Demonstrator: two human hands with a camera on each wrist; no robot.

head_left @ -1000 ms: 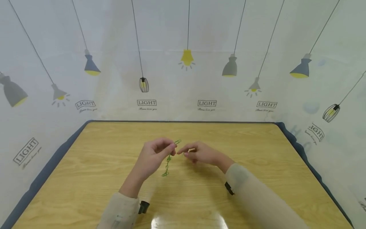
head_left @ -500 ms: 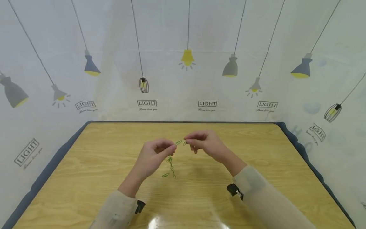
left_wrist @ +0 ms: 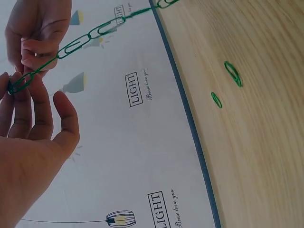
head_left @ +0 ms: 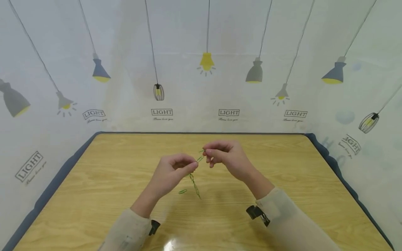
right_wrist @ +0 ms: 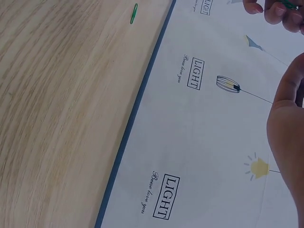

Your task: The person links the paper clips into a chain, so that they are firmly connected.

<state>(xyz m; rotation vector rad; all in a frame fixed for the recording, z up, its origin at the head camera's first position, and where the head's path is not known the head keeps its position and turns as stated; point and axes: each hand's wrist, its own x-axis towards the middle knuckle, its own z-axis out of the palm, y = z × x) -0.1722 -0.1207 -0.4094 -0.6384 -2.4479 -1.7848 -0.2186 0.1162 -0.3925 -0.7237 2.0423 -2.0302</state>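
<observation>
My left hand (head_left: 171, 174) pinches a green paper clip (head_left: 200, 159) that points up and right. From its fingers hangs a chain of linked green clips (head_left: 194, 184), seen stretched out in the left wrist view (left_wrist: 75, 46). Just above and right, my right hand (head_left: 230, 158) pinches another small green clip (head_left: 201, 151) between thumb and forefinger, close to the left hand's clip. Whether those two clips touch or are linked, I cannot tell. One loose green clip (head_left: 182, 191) lies on the table below the left hand; the left wrist view shows two loose clips (left_wrist: 232, 74) (left_wrist: 216, 99).
The wooden table (head_left: 125, 157) has a dark blue edge along its back and sides. Around it hangs a pale sheet (head_left: 188, 115) printed with lamps and LIGHT labels. A black device (head_left: 258, 214) is strapped at the right wrist, another (head_left: 154, 227) at the left.
My right hand has risen from low over the table and now holds a clip up by the left hand's. The left hand has shifted slightly right, and the hanging chain has swung right.
</observation>
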